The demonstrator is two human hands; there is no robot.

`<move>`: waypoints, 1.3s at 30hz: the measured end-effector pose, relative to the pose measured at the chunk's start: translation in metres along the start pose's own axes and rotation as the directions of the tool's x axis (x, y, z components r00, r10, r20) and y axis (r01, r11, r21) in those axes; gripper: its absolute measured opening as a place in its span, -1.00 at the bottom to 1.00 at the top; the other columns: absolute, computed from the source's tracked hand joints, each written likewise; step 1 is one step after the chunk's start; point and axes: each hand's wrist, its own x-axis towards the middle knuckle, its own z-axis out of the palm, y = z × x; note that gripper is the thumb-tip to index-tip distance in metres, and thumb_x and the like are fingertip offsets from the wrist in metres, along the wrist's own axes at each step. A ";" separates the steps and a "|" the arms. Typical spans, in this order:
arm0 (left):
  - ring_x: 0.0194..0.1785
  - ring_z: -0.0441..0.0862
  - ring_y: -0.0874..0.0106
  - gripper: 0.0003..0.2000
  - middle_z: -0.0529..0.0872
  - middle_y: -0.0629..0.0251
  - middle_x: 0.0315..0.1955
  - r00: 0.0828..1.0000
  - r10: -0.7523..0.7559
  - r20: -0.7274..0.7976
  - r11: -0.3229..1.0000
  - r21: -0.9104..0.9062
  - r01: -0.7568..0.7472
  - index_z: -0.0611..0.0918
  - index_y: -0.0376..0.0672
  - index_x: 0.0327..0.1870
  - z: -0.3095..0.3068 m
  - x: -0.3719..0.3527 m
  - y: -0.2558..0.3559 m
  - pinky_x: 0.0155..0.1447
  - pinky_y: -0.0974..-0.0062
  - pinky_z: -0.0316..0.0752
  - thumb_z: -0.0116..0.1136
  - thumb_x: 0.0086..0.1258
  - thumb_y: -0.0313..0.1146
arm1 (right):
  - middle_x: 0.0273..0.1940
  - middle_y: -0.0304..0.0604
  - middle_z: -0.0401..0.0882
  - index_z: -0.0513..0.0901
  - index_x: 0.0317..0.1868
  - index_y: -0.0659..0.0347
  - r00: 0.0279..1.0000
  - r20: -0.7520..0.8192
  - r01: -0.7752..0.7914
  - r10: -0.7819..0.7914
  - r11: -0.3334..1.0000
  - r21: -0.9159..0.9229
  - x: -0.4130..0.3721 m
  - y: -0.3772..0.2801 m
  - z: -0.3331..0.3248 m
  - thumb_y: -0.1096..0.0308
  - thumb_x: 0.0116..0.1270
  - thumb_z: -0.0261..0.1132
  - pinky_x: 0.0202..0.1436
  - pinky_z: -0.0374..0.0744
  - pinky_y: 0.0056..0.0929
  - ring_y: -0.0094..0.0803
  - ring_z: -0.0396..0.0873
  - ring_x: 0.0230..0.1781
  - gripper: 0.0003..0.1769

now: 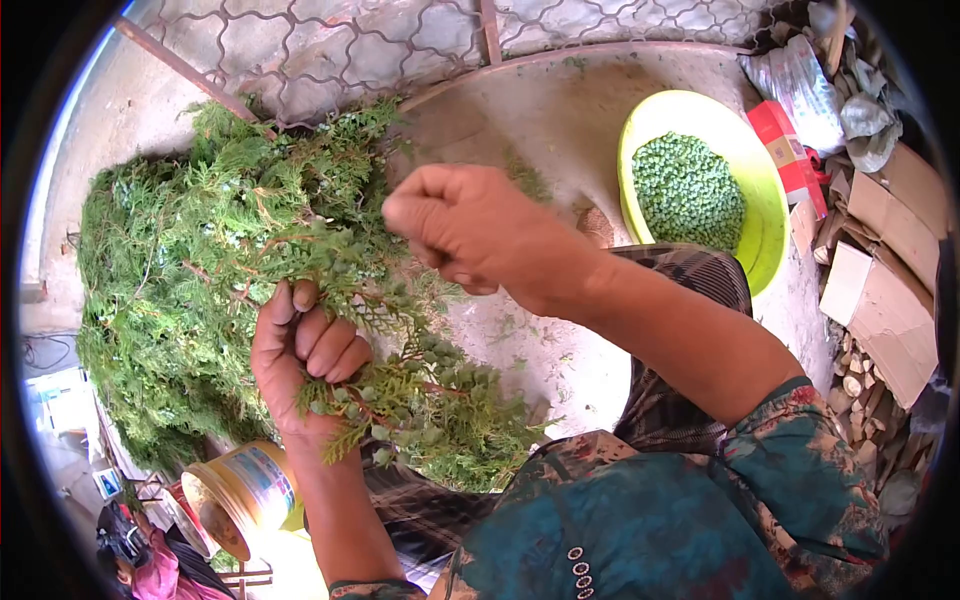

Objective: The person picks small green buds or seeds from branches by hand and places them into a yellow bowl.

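Observation:
My left hand (315,345) is closed round the stem of a leafy green sprig (430,395) that carries round green cones and hangs over my lap. Above and to the right of it is my right hand (450,225), its fingers curled together; whatever they hold, if anything, is hidden. A large heap of cut green branches (160,290) lies on the left, behind my left hand. Small green cones (685,190) fill much of a yellow-green basin (765,200) at the right.
A metal lattice (350,50) runs along the back. Cardboard (890,300), a red box (790,155) and wood pieces (855,390) are at the right. A yellow bucket (245,490) lies tipped at lower left, near another person in pink (165,570).

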 end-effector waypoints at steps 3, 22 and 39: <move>-0.79 0.15 0.64 -0.81 0.14 0.57 -0.80 1.000 0.007 0.001 1.000 0.015 -0.007 0.41 -0.11 -0.36 0.005 -0.003 -0.002 -0.71 0.66 0.11 -0.08 0.44 -0.24 | -0.43 -0.10 0.52 0.47 -0.09 0.34 0.957 -0.011 0.263 -0.290 0.881 -0.393 0.003 0.012 0.007 0.23 0.26 0.20 -0.37 0.46 -0.44 -0.43 0.46 -0.43 -0.65; -0.07 0.46 0.48 -0.59 0.57 0.41 -0.19 0.969 0.218 -0.113 0.893 0.425 -0.151 0.47 -0.06 0.05 0.008 0.008 -0.016 0.05 0.44 0.32 0.15 0.29 -0.02 | -0.50 -0.04 0.40 0.49 -0.30 0.32 0.950 0.280 0.253 -0.137 0.864 -0.436 0.005 0.014 0.009 0.19 0.32 0.16 -0.34 0.38 -0.42 -0.42 0.34 -0.46 -0.70; 0.09 0.45 0.28 -0.34 0.43 -0.01 0.08 0.936 -0.293 -0.198 0.927 0.182 0.328 0.22 -0.39 0.23 -0.011 0.022 -0.020 0.11 0.24 0.36 -0.02 0.36 0.04 | -0.49 0.09 0.44 0.40 -0.38 0.27 0.907 0.208 0.386 -0.367 0.520 -0.762 -0.001 0.032 0.018 0.28 0.26 0.18 -0.40 0.40 -0.09 0.11 0.45 -0.43 -0.77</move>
